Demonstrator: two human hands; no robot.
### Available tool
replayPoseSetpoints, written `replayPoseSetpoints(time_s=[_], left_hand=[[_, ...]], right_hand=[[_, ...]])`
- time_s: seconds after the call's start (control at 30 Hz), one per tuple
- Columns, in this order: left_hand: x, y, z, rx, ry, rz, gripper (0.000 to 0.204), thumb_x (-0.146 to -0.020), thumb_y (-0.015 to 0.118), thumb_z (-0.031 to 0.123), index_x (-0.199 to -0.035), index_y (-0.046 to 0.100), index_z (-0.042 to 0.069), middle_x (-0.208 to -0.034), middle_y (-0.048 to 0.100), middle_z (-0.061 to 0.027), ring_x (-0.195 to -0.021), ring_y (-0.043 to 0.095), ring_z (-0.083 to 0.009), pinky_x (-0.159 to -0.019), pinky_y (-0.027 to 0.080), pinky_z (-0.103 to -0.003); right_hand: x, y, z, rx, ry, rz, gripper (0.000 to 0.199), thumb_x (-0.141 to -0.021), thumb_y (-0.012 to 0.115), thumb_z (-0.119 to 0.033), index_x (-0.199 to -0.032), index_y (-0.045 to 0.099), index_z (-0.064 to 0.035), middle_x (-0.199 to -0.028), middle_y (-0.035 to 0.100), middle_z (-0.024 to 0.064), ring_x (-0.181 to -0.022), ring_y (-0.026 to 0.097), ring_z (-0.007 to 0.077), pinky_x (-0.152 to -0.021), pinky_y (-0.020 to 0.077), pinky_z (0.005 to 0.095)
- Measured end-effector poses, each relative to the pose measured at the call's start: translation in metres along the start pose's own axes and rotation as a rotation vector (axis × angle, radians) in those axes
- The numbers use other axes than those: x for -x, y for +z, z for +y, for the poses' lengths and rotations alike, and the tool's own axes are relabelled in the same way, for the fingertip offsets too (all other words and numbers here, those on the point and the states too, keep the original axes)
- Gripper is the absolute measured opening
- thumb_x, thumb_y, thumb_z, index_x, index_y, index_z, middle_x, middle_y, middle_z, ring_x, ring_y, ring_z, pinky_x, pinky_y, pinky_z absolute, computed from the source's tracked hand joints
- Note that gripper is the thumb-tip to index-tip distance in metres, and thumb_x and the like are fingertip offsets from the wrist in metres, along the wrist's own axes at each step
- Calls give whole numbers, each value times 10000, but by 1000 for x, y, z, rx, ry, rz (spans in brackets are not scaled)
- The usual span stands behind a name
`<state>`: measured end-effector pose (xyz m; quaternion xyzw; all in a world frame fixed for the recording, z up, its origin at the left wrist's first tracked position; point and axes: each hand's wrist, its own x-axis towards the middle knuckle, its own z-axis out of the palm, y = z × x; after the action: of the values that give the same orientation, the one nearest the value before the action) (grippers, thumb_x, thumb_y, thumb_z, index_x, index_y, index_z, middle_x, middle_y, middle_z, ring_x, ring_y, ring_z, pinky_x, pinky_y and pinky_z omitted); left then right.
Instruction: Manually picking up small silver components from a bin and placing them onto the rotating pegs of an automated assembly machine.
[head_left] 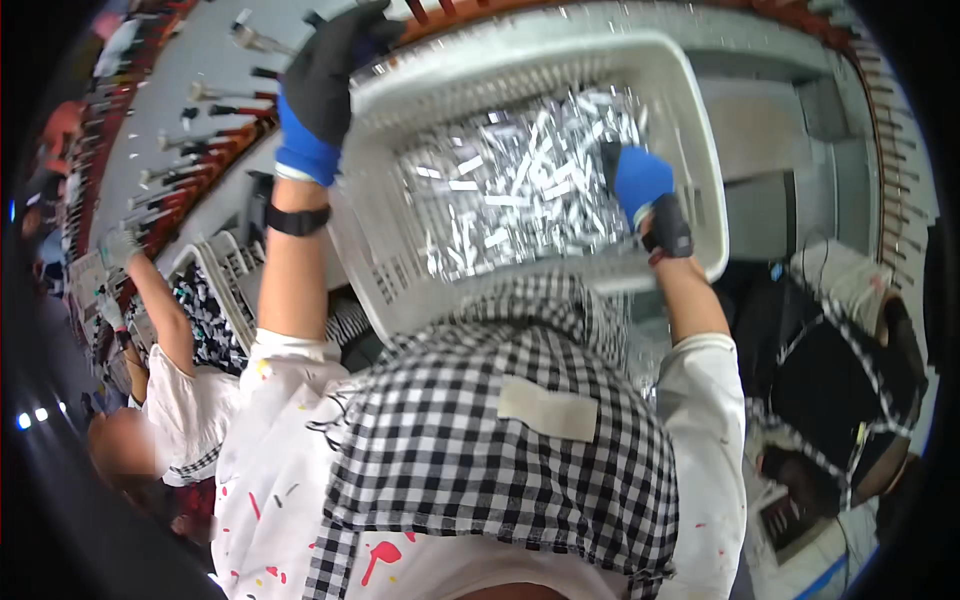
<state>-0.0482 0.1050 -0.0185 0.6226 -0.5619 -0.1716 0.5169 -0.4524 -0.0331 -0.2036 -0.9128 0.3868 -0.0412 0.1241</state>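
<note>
I hold a white plastic basket (690, 120) up in front of my chest. It is full of several small shiny silver-wrapped pieces (520, 185). My left hand (330, 80), in a black and blue glove, grips the basket's far left rim. Inside the basket at the right, my right hand (640, 185) in a matching glove rests on the wrapped pieces; whether its fingers hold the near right rim is not clear. A black band sits on each wrist. My checked apron and paint-spotted white shirt fill the lower view.
A co-worker (170, 370) in a white shirt stands at my left, arm raised beside another white basket (225, 270). A grey bench (170, 110) with rows of upright tools runs along the upper left. A seated person (850, 390) in dark checked clothing is at the right.
</note>
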Motion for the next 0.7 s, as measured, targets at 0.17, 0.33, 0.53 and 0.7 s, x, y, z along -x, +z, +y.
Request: replayPoseSetpoints(time_s=[0.17,0.33,0.53,0.7], left_hand=[[12,0,23,314,-300,308,426,-1140,508,287,-1343,689,-41,-1129,790,-159,-1120,746,-228,-1022,563,-353],[-23,-26,48,201,-36,649,423,-1131,553,294,-1317,697,-58,-1141,790,-164,-1109,741,-211,-1024,555,-342],[-88,-16,-9,232,0,434,550,-1142,480,446,-1430,647,8,-1220,759,-159,-1194,693,-210,-1033,523,-331],[-87,-61,-12,181,-359,247,584,-1147,450,461,-1135,776,-23,-839,763,-125,-791,717,-201,-842,569,-357]], right_hand=[[-23,40,3,287,67,-241,148,-819,722,-153,-965,725,-137,-855,777,118,-797,772,337,-690,591,481],[-64,67,-13,617,-107,-418,160,-883,684,-250,-854,841,-239,-834,801,22,-804,788,229,-607,527,443],[-73,73,-8,623,-260,-421,190,-893,668,-274,-893,856,-243,-880,814,35,-850,794,247,-671,551,448],[-76,60,0,508,-283,-309,121,-834,697,-232,-780,802,-210,-786,772,82,-736,769,266,-611,533,440]])
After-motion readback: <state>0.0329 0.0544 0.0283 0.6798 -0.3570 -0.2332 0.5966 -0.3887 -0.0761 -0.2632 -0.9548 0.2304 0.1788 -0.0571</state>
